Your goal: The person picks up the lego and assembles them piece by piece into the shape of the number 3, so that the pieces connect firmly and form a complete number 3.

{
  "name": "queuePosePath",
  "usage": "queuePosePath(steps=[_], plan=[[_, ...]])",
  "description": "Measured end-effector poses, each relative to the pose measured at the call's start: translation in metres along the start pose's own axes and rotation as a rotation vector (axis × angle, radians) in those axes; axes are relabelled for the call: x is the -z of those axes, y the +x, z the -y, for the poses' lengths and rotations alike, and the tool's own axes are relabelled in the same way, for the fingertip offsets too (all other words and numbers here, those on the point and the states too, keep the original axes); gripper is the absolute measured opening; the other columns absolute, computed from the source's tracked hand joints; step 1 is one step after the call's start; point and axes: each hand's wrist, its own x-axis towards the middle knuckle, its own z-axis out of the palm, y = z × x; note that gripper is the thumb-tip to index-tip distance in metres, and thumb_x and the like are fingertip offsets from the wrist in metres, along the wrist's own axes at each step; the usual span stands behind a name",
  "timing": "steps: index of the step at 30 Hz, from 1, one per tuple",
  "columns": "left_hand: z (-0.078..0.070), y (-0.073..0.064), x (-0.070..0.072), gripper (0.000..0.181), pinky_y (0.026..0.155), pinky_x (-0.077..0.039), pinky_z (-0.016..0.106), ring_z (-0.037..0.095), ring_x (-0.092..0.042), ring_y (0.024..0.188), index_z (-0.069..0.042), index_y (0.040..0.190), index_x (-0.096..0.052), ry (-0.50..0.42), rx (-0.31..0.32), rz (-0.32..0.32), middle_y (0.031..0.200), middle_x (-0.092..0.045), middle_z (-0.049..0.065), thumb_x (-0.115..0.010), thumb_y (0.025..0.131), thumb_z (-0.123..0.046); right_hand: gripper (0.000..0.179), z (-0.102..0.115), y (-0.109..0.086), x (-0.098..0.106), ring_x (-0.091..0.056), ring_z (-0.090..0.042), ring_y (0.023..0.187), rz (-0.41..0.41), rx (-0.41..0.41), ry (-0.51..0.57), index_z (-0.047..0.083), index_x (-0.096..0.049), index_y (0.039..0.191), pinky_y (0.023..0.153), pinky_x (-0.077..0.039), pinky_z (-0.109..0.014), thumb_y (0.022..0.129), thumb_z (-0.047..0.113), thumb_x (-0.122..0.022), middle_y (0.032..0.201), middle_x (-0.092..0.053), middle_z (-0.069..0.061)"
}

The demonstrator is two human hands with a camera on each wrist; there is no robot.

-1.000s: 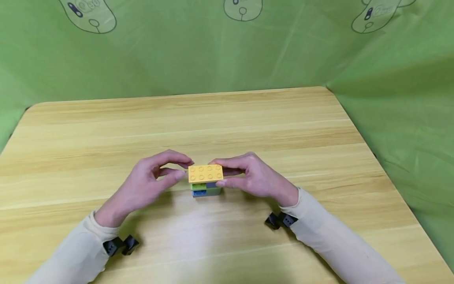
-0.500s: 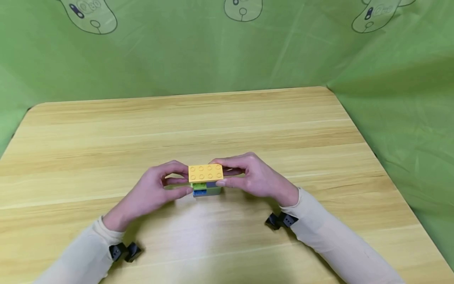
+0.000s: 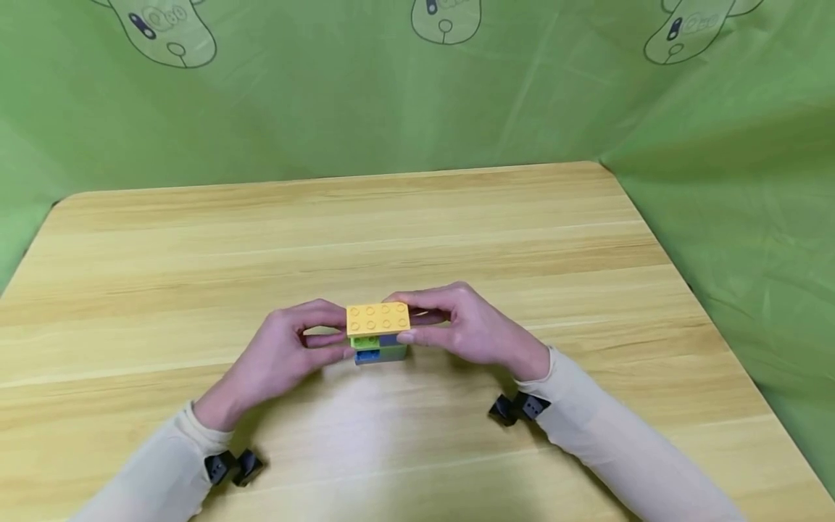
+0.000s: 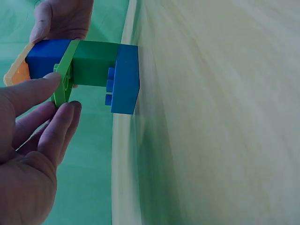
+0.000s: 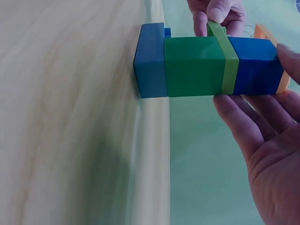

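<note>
A stack of toy building bricks stands in front of me, topped in the head view by a yellow plate (image 3: 378, 319) with studs. Below that plate come a dark blue block (image 5: 257, 65), a thin lime green plate (image 5: 229, 70), a green block (image 5: 194, 65) and, at the bottom, a blue brick (image 5: 152, 61). The lime plate and the bottom brick jut out to the left with bare studs. My left hand (image 3: 287, 348) pinches the lime plate's jutting end between thumb and fingers. From the other side, my right hand (image 3: 476, 333) grips the dark blue block just under the yellow plate.
The stack is on a wooden table (image 3: 522, 232). Green cloth (image 3: 326, 101) with printed cartoon shapes hangs behind it and along the right side. Small black devices (image 3: 518, 408) sit on both sleeved wrists.
My left hand has come in from the left and closed its thumb and fingers on the lime green plate. The right hand and the stack stay in place.
</note>
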Motion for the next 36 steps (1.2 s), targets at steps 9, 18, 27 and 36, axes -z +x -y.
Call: queuePosePath(steps=[9,18,27,36], plan=[[-0.001,0.0,0.003,0.033,0.082,-0.055,0.029,0.019,-0.067,0.102,0.0,0.113,-0.072,-0.001,0.039,-0.103,0.115,-0.067,0.008,-0.079,0.081,0.001,0.044,0.002,0.011,0.006,-0.064,-0.017,0.107,-0.018,-0.06,-0.012,0.003,-0.057,0.136,0.087,-0.055,-0.032,0.095,0.011,-0.068,0.12,-0.067,-0.006],[-0.005,0.009,0.009,0.029,0.087,-0.054,0.03,0.013,-0.063,0.104,-0.015,0.112,-0.076,0.072,0.124,-0.146,0.108,-0.07,-0.005,-0.079,0.085,-0.027,0.034,0.005,0.029,0.009,-0.065,-0.025,0.098,-0.239,-0.155,0.128,0.001,-0.061,0.128,0.081,-0.058,-0.039,0.096,0.009,-0.065,0.111,-0.064,-0.011],[-0.004,0.026,0.005,0.028,0.088,-0.053,0.032,0.014,-0.063,0.104,-0.009,0.113,-0.075,0.03,0.146,-0.237,0.108,-0.071,0.0,-0.072,0.092,-0.027,0.03,-0.006,0.051,0.013,-0.066,-0.027,0.098,-0.381,-0.239,0.281,-0.006,-0.063,0.123,0.077,-0.058,-0.042,0.096,0.006,-0.064,0.116,-0.063,-0.016],[0.002,0.04,-0.001,0.027,0.09,-0.052,0.033,0.016,-0.063,0.107,-0.007,0.113,-0.074,0.001,0.185,-0.302,0.111,-0.071,0.005,-0.072,0.092,-0.023,0.03,-0.01,0.066,0.018,-0.067,-0.024,0.1,-0.418,-0.4,0.271,-0.006,-0.063,0.125,0.083,-0.057,-0.036,0.098,0.008,-0.062,0.119,-0.065,-0.016]])
